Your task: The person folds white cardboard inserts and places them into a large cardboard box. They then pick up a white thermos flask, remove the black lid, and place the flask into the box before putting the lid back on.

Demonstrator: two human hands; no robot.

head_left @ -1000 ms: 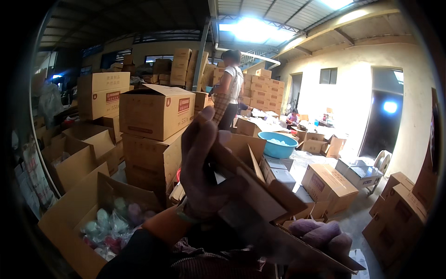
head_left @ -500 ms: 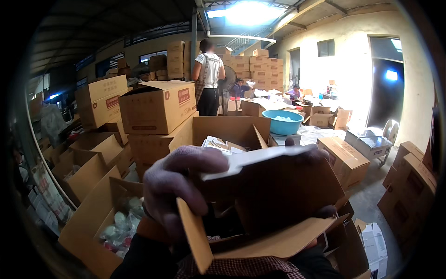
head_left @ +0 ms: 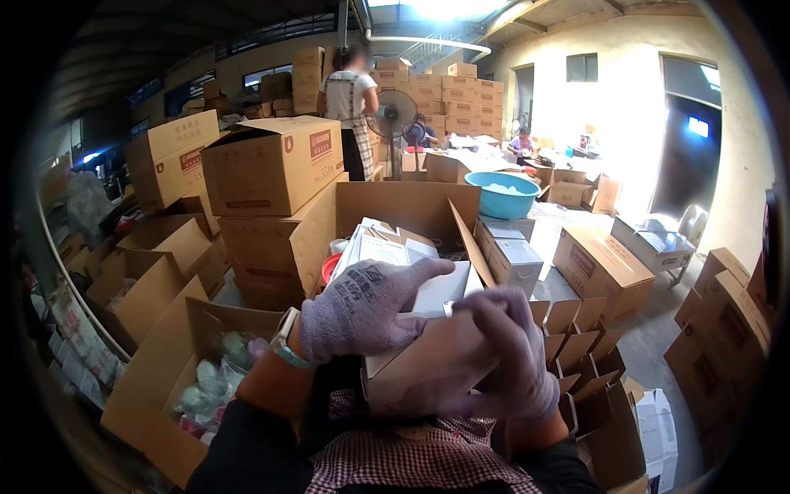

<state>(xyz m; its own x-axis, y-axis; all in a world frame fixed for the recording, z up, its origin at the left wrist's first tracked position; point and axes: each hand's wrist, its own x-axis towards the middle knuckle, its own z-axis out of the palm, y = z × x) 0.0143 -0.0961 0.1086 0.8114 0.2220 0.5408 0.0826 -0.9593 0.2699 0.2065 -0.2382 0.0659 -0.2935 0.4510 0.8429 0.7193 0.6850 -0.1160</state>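
Observation:
Close in front of my body is a small white carton (head_left: 424,379), held between my two gloved hands. My left hand (head_left: 366,305) grips its upper left edge, the index finger stretched along the top. On the other side, my right hand (head_left: 518,362) curls around the carton, its fingers partly smeared by motion. A white wristband shows on my left wrist. Just beyond my hands stands a large open cardboard box (head_left: 403,202) holding white cartons (head_left: 374,247) and a red round item (head_left: 331,267). The carton's underside is hidden.
At lower left, an open box (head_left: 136,412) holds plastic-wrapped items (head_left: 210,387). Cardboard dividers (head_left: 576,337) stand to the right, near flattened white cartons (head_left: 657,436). A blue basin (head_left: 502,198), a fan (head_left: 395,114), stacked boxes (head_left: 276,169) and a standing co-worker (head_left: 346,95) are farther off.
The opened carton raised before me has come down and turned; its white outside now shows instead of its brown inside. Both hands have lowered with it. The standing co-worker has shifted slightly.

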